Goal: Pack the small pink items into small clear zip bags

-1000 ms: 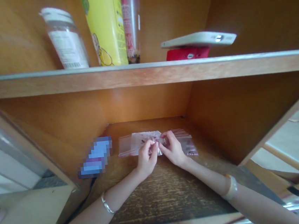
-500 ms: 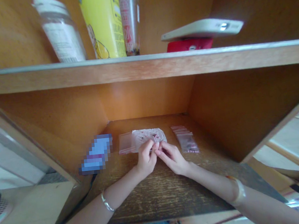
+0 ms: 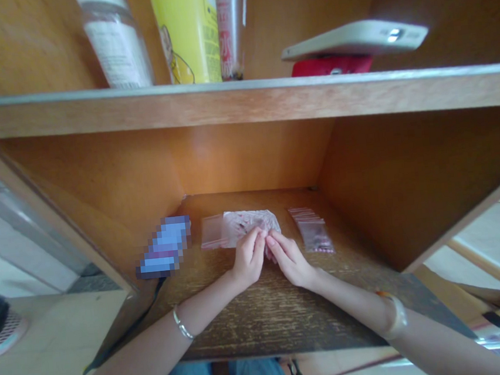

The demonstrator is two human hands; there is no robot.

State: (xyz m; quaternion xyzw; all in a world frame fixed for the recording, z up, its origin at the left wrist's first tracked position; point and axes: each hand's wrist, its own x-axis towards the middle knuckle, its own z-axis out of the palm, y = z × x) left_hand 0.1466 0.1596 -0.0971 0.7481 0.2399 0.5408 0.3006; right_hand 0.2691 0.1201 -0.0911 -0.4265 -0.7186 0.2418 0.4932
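My left hand [image 3: 248, 258] and my right hand [image 3: 291, 260] meet over the desk, thumbs and fingers pinched together at the tips. Whatever sits between them is too small and covered to name; a pinkish bit shows just under the fingertips. Right behind the hands lies a crumpled white sheet [image 3: 240, 227] with small reddish bits on it. Flat clear zip bags [image 3: 212, 232] rest at its left edge. To the right of my right hand is a fanned stack of small zip bags [image 3: 314, 234], with small dark and pink contents at the near end.
A blurred-out phone [image 3: 165, 246] with a black cable lies at the left. Above the hands runs a shelf edge [image 3: 242, 103], bearing a white-lidded jar [image 3: 117, 53], a yellow package [image 3: 191, 34], a clear tube [image 3: 229, 30] and a white device [image 3: 355, 39] on a red box. Wooden side walls flank the desk.
My fingertips stay together, but both hands have turned slightly, and a pinkish bit now shows below them. The whole view has shifted a little as the head moved.
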